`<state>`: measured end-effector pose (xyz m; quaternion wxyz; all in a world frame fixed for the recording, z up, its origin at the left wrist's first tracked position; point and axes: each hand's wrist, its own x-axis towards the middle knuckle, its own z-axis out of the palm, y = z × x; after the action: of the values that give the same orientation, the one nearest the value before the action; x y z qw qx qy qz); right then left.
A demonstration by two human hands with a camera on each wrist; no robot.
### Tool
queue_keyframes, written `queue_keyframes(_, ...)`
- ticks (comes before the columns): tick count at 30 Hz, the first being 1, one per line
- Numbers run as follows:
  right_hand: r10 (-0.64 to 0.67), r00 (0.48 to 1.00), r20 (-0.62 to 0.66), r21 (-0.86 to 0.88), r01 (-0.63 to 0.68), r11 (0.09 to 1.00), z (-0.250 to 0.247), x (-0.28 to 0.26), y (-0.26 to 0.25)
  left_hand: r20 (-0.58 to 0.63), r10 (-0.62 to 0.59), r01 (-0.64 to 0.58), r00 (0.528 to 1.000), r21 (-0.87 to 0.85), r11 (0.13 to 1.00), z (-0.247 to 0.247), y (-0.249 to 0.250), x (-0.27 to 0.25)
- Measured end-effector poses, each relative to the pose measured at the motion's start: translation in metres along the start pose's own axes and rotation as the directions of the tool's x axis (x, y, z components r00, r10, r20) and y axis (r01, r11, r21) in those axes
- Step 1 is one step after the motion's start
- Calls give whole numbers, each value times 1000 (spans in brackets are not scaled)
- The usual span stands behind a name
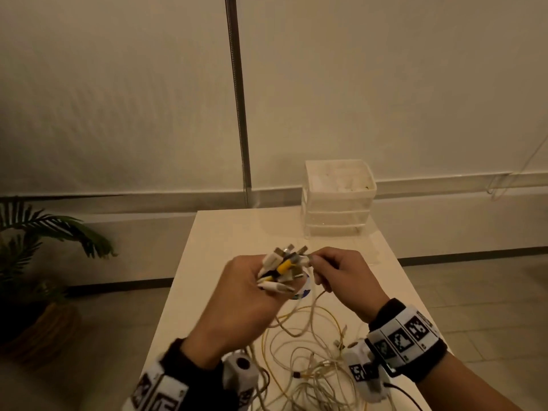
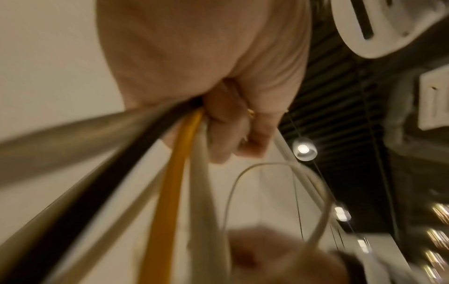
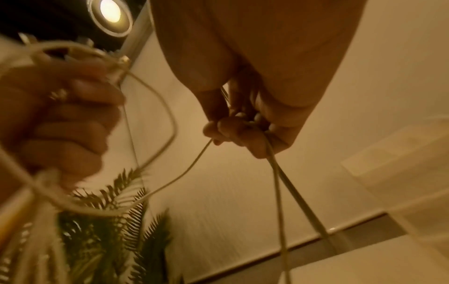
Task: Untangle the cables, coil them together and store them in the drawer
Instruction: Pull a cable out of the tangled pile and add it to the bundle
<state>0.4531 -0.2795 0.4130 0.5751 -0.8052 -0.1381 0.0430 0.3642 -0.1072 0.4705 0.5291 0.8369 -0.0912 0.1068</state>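
Observation:
My left hand (image 1: 252, 287) grips a bunch of cable plug ends (image 1: 286, 266), white, yellow and black, raised above the table. In the left wrist view its curled fingers (image 2: 226, 123) clasp the yellow cable (image 2: 175, 188) and the pale and black ones beside it. My right hand (image 1: 335, 271) pinches one plug at the bunch's right side, and thin pale cables (image 3: 279, 192) run down from its fingertips (image 3: 233, 130). The rest of the tangled cables (image 1: 308, 354) lies in loose loops on the table under both wrists. The clear drawer unit (image 1: 338, 200) stands at the table's far right, its drawers closed.
The white table (image 1: 225, 232) is narrow, with floor on both sides. A potted palm (image 1: 35, 262) stands on the floor to the left. A metal pole (image 1: 237, 96) rises against the back wall. A small round white and blue object (image 1: 305, 287) lies under the hands.

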Motion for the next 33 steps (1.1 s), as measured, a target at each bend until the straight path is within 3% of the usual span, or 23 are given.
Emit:
queue_keyframes(3, -63, 994, 94, 90, 55, 994, 1, -12, -24, -97, 119, -115, 988, 51, 992, 14, -5, 7)
queue_keyframes(5, -98, 989, 110, 74, 91, 993, -2, -17, -33, -125, 84, -77, 989, 64, 995, 17, -12, 14)
queue_keyframes(9, -130, 979, 158, 38, 126, 991, -11, -25, -39, -55, 19, -9, 998, 168, 986, 18, -25, 17)
queue_keyframes(15, -136, 968, 209, 109, 115, 987, -10, -32, -34, -93, 76, -50, 993, 259, 965, 14, -27, 17)
queue_keyframes(17, -133, 969, 207, 103, 113, 988, -11, -34, -30, -172, 80, -32, 982, 262, 964, 9, -25, 17)
queue_keyframes(19, -86, 979, 186, 86, 71, 994, -18, -36, -22, -371, 13, 63, 929, 191, 980, -9, -30, 20)
queue_keyframes(22, 39, 986, 159, 146, -63, 987, -33, -43, 0, -595, -99, 141, 798, 23, 990, -48, -42, 22)
queue_keyframes(23, 75, 984, 161, 165, -101, 981, -36, -46, 6, -617, -125, 150, 777, -11, 989, -57, -43, 20)
queue_keyframes(26, 115, 967, 228, 172, -157, 972, -42, -54, 21, -611, -157, 173, 776, -34, 984, -65, -41, 14)
queue_keyframes(29, 177, 930, 321, 131, -229, 965, -46, -69, 37, -689, -162, 132, 707, -96, 987, -69, -36, 8)
queue_keyframes(33, 268, 882, 388, 68, -318, 946, -43, -100, 65, -586, -50, 112, 809, 71, 991, -63, -27, -8)
